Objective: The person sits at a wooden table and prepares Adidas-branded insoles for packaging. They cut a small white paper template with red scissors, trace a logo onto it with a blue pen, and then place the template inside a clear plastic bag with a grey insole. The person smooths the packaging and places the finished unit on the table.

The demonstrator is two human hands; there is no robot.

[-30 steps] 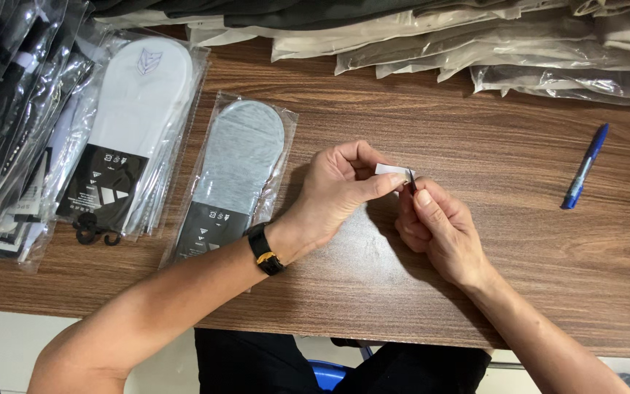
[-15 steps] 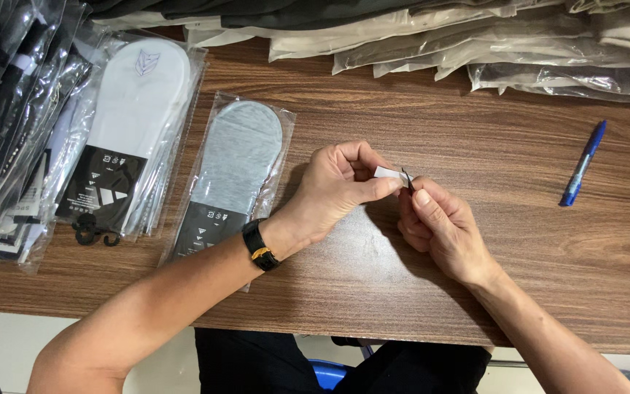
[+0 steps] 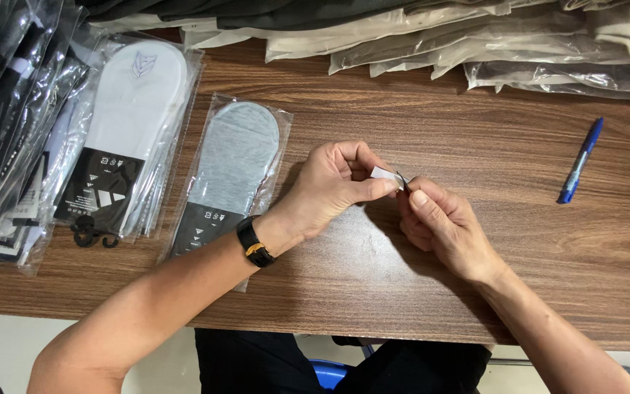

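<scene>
A: When I compare with the picture of one second ago, I find almost no change. Do you see one?

B: Very little. The left hand (image 3: 333, 186) is still pinching the small white tag (image 3: 385, 174) between thumb and fingers, and the right hand (image 3: 442, 226) is still closed on the other end, where a thin dark piece sticks out. What that piece is, I cannot tell.

A: Where is the tag exactly?

B: Above the wooden table (image 3: 417, 292), between the two hands, not touching the surface.

A: And the things around?

B: They stayed where they were. The grey sock pack (image 3: 231, 164) lies just left of the left hand, near the wrist with the black watch (image 3: 254, 244). The white sock pack (image 3: 133, 109) is further left. The blue pen (image 3: 580, 160) lies well apart on the right, and folded clothes in bags (image 3: 475, 51) are along the far edge.
</scene>
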